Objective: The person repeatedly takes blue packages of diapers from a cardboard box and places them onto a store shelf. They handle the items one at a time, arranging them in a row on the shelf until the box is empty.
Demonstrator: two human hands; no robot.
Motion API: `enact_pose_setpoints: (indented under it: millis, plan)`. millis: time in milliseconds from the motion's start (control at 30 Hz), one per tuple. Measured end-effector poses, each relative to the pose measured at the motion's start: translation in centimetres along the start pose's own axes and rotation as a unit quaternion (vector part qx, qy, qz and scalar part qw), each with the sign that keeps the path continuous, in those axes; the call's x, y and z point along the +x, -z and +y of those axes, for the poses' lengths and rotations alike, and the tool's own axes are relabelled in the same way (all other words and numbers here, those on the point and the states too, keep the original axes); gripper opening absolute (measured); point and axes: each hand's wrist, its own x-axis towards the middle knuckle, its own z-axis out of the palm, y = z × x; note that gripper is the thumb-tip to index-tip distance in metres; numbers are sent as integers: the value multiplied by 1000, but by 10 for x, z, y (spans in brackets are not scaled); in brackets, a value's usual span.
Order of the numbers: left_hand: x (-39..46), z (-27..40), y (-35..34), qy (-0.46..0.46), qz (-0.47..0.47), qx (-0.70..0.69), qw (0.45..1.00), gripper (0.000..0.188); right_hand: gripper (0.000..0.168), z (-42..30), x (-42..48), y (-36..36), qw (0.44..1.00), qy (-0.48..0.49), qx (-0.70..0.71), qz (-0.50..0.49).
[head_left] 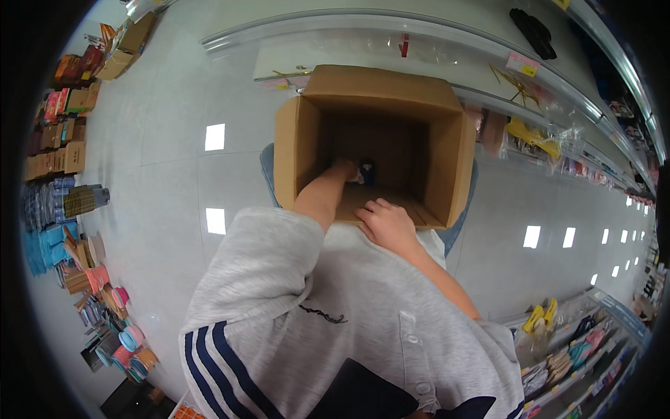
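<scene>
An open cardboard box [379, 81] sits in front of me, its opening facing up at me, with blue denim [268, 170] showing on both sides. My left hand [345, 168] reaches deep into it, beside a small dark item with a pale mark [367, 172]. Something whitish shows at the fingers; shadow hides whether the hand holds it. My right hand [387, 222] grips the box's near rim, fingers bent over the edge.
Shop shelves with a clear front rail [335, 23] run beyond the box and to the right, carrying bagged goods and a yellow item [531, 137]. Cartons [75, 156] and stacked goods line the left. Another rack [570, 340] stands at lower right. The floor is grey tile.
</scene>
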Motion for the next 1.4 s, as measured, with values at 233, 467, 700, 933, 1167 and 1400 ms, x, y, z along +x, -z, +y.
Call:
enact_pose_setpoints:
  millis: [233,467,700,933,1167,1400]
  plan:
    - [-4,-3,7,-7,23,7,1000,45,15,1,-1,-2,1000,-1,9,17]
    - [-2,11,18,3,-19,83,996,34,20,0,-4,-3,1000,-15,-1,-21]
    - [32,42,79,-40,-26,111,993,46,24,2,2,2,1000,-19,-23,-3]
    - [10,115,238,-71,-260,207,940,70,41,-3,2,40,995,-14,87,44]
    - [-185,116,389,-227,168,74,957,58,71,8,-2,132,880,-64,141,450]
    - [-274,134,465,-303,445,101,837,60,74,1,42,249,863,82,-74,493]
